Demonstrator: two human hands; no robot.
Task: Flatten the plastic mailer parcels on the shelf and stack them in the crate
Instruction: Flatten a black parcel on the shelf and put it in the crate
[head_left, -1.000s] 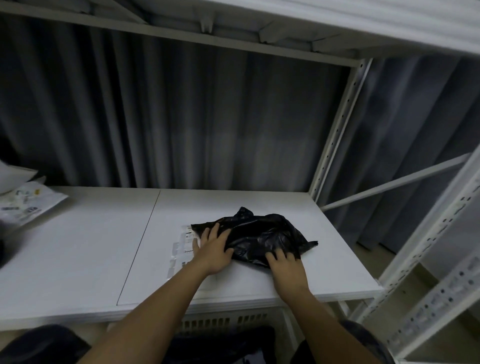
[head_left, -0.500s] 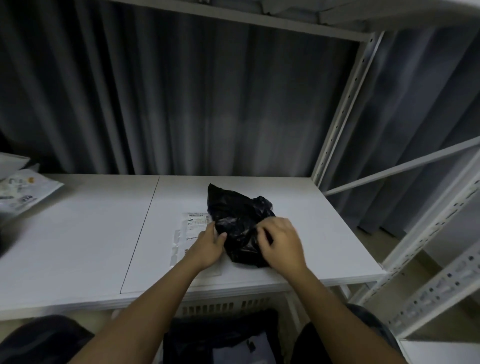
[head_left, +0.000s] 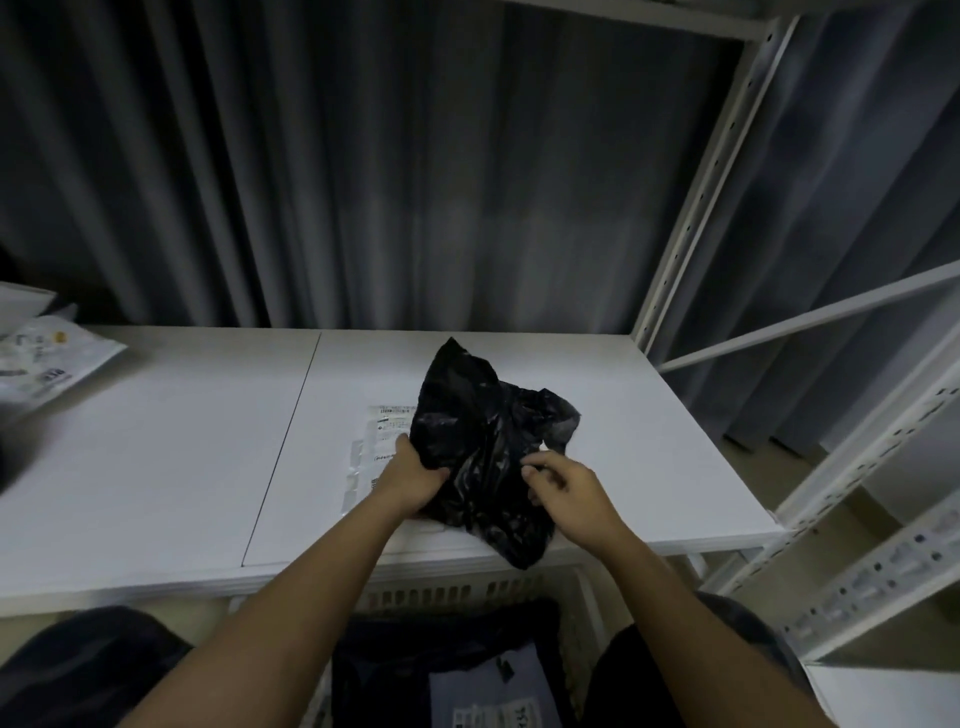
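Holding the crumpled black plastic mailer parcel (head_left: 483, 452) at the near edge of the white shelf board (head_left: 156, 441), the left hand (head_left: 413, 480) has its grip curled round the parcel's left side, while the right hand (head_left: 569, 491) pinches a fold near its middle. The parcel's lower corner hangs past the shelf edge, above the white slatted plastic crate (head_left: 457, 597), which already holds dark mailers. It looks far from flat: slick film could slide out of the light right-hand pinch, or trapped air could puff it up again once stacked. A flat clear-and-white labelled mailer (head_left: 382, 441) lies partly beneath and could be dragged off with it. Another white printed mailer (head_left: 47, 364) waits well apart at the far left.
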